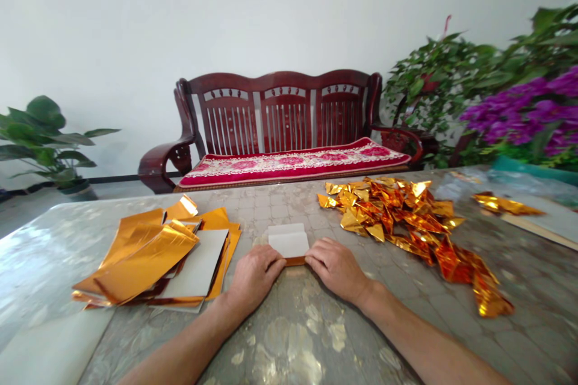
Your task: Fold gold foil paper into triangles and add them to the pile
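Between my hands a small sheet of foil paper (289, 242) lies on the table, white side up, with its near edge folded over to show a gold strip. My left hand (256, 271) pinches the left end of that fold. At the right end, the fingers of my right hand (338, 266) press on the same fold. A stack of gold foil sheets (149, 252), some turned white side up, lies left of my left hand. Beyond my right hand spreads a heap of folded gold foil pieces (397, 210), shiny and pointed.
The patterned table (271, 337) reaches to a dark wooden bench (289, 114) with a red floral cushion (293, 162). Clear plastic (469, 183) and a pale board (542, 228) lie at the right. Plants stand on both sides, with purple flowers (524, 108) at the right.
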Motion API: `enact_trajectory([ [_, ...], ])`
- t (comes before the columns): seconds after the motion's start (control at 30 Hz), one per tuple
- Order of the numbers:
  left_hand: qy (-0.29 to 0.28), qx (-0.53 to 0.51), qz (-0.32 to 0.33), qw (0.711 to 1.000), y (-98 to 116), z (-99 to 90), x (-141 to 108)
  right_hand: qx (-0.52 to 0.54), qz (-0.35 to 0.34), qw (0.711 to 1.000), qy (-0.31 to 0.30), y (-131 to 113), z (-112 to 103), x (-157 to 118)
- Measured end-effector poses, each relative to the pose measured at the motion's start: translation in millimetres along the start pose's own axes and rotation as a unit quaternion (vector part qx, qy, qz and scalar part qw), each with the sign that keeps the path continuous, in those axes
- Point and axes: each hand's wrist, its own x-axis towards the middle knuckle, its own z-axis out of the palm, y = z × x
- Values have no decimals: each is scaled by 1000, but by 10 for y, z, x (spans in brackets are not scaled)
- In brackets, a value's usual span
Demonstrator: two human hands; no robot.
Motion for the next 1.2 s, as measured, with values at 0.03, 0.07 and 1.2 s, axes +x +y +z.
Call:
enact_trajectory([
  [0.03,0,1,0,1000,4,-3,-2,0,4,1000,1,-1,2,1],
  [0.07,0,1,1,1000,6,-5,-3,0,7,1000,2,-2,4,1],
  [1.2,19,-19,-41,999,16,-12,37,-31,24,999,1,7,11,20],
])
